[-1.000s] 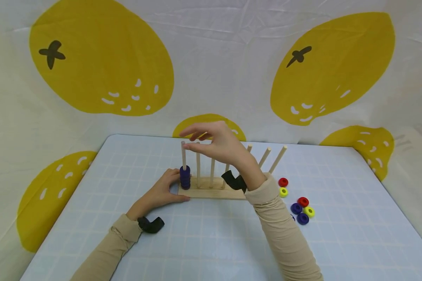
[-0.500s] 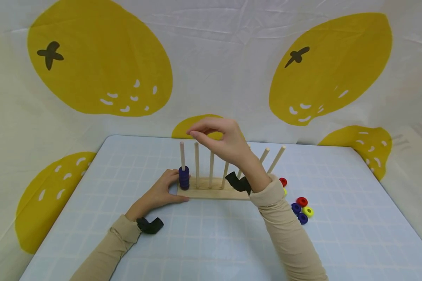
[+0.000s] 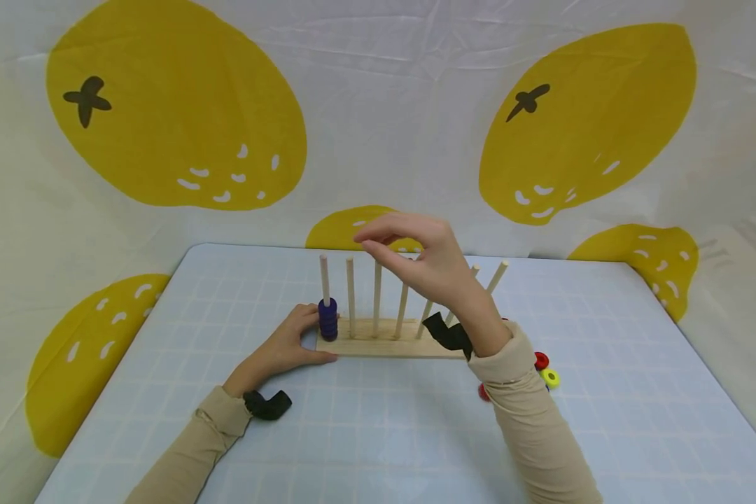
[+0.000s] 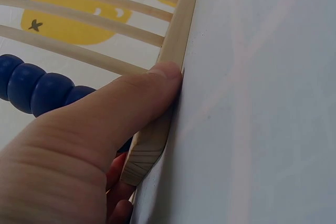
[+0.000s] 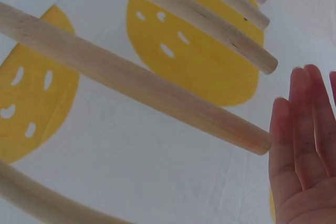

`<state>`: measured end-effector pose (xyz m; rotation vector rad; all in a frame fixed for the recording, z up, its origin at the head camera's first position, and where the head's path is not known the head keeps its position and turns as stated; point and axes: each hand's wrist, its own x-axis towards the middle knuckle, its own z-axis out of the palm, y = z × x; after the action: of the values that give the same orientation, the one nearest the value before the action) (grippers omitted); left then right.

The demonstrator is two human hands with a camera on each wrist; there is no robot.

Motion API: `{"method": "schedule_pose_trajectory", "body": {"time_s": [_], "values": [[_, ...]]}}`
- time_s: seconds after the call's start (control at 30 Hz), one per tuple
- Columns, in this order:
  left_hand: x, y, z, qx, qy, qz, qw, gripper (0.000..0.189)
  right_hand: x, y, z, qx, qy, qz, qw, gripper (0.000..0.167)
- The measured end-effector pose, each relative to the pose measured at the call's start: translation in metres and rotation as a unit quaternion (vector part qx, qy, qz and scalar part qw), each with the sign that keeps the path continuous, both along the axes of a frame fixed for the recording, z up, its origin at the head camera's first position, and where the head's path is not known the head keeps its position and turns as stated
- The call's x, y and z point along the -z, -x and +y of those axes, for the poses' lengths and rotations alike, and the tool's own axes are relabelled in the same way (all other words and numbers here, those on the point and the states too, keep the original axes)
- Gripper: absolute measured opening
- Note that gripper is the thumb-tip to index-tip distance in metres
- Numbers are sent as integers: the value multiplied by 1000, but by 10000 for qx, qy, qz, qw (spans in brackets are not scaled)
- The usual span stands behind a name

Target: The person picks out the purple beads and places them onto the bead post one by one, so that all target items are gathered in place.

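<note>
In the head view, a wooden peg rack (image 3: 365, 346) with several upright pegs stands on the table. A stack of dark blue rings (image 3: 328, 320) sits on its leftmost peg. My left hand (image 3: 290, 343) grips the rack's left end. In the left wrist view the thumb (image 4: 149, 85) presses along the base (image 4: 149, 140), while fingers show behind it. Over the middle pegs hovers my right hand (image 3: 425, 255), its fingers loosely bent and nothing between them and the thumb. The right wrist view has bare pegs (image 5: 142, 82) beside the extended fingers (image 5: 304, 145).
Right of the rack, a red ring (image 3: 541, 360) and a yellow ring (image 3: 550, 379) lie on the table (image 3: 353, 434). Another red ring (image 3: 484, 393) peeks out left of the right sleeve (image 3: 535, 427), which hides other rings. A lemon-print cloth (image 3: 384, 105) hangs behind the table.
My right hand has moved from the top of the leftmost peg to the right, over the middle pegs. Its sleeve now covers more of the loose rings. The left hand keeps its place.
</note>
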<state>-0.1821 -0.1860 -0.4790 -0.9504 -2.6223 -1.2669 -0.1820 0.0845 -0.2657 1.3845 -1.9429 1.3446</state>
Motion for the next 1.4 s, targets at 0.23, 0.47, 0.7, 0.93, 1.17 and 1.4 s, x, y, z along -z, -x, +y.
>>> {"method": "schedule_pose_trajectory", "body": {"time_s": [0.23, 0.47, 0.7, 0.93, 1.17, 1.4], "values": [[0, -1, -1, -5, 43, -14, 10000, 68, -4, -7, 14, 70, -21, 116, 9999, 21], [-1, -2, 0, -40, 56, -175, 9998, 68, -6, -14, 31, 193, 9, 203, 9996, 24], [0, -1, 0, -52, 17, -170, 9998, 69, -5, -19, 52, 374, 44, 227, 9990, 19], [0, -2, 1, -56, 14, -171, 9998, 69, -2, -28, 73, 526, 245, 214, 9981, 13], [-2, -3, 1, -88, 22, -237, 9997, 69, 5, -36, 94, 845, 395, 144, 9955, 12], [-2, -2, 1, -79, 17, -245, 9997, 69, 6, -48, 110, 959, 503, 22, 9941, 10]]}}
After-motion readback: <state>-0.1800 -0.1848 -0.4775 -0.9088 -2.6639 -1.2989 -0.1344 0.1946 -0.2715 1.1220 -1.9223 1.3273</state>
